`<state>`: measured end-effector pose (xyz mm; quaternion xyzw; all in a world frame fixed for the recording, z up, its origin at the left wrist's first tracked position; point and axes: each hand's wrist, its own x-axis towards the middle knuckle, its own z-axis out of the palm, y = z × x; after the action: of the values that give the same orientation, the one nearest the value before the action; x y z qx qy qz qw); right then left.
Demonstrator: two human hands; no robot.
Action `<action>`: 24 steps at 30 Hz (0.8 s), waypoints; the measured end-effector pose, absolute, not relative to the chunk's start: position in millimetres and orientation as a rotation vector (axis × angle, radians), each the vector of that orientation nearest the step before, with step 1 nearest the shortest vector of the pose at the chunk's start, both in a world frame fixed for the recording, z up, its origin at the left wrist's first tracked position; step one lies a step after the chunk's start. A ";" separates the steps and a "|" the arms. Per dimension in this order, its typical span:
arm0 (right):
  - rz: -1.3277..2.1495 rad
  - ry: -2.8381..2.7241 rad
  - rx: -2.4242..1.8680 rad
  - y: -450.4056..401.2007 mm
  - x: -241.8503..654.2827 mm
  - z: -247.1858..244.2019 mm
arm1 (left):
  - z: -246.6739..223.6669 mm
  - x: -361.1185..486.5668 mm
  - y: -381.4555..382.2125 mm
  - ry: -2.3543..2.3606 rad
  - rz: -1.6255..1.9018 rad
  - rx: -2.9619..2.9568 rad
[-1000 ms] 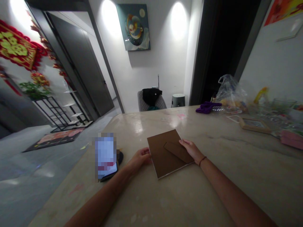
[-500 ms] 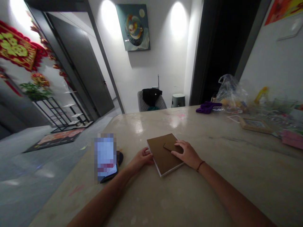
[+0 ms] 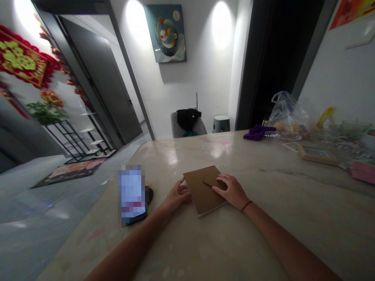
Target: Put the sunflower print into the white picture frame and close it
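Observation:
A flat rectangular object (image 3: 202,197) with a brown face and pale edges is above the marble table, its near corner pointing toward me. A thin dark angled line crosses its face. At its left edge is my left hand (image 3: 178,194), fingers curled against the side and partly hidden behind it. My right hand (image 3: 231,191) lies over the right part of the brown face, thumb and fingers apart, with a dark band on the wrist.
A phone-like screen (image 3: 131,195), blurred out, stands on the table (image 3: 228,249) left of my hands. Toward the back right are purple cloth (image 3: 256,133), a clear plastic bag (image 3: 285,113), a wooden frame (image 3: 318,155) and a pink item (image 3: 363,171). A chair (image 3: 175,127) is beyond.
My left fingers have shifted up along the left edge, and that side of the brown object looks slightly raised. My right hand has stayed nearly in place.

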<state>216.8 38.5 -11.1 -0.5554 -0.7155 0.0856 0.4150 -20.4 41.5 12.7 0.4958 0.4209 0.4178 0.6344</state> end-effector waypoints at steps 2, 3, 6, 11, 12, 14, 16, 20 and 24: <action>0.237 -1.796 -1.387 37.9 217.7 -10.7 | 12.6 -18.8 42.1 1.029 0.980 1.117; 0.250 -1.793 -1.382 37.6 218.1 -10.3 | 13.2 -17.8 42.4 1.073 0.988 1.112; 0.280 -1.787 -1.364 37.1 219.0 -8.8 | 17.0 -14.5 42.8 1.219 1.022 1.088; 0.188 -1.772 -1.413 35.8 216.3 -5.2 | 22.7 -11.4 41.1 1.233 1.019 1.108; 0.162 -1.771 -1.424 34.8 214.5 -4.3 | 22.6 -11.2 40.8 1.215 1.006 1.130; 0.139 -1.778 -1.441 32.4 209.8 -2.7 | 20.9 -11.2 40.7 1.186 0.989 1.155; 0.160 -1.785 -1.463 30.9 205.1 -2.2 | 17.7 -11.3 41.2 1.180 1.020 1.142; 0.294 -1.696 -1.448 37.1 204.8 -5.8 | 12.3 -12.4 42.5 1.165 1.121 1.082; 0.580 -1.318 -1.463 51.6 222.9 -11.5 | 12.1 -14.1 42.1 1.090 1.161 1.058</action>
<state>222.9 51.6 -11.5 -0.6096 -0.5492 0.2417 0.5181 -14.1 42.1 12.1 0.4519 0.4657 0.4960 0.5770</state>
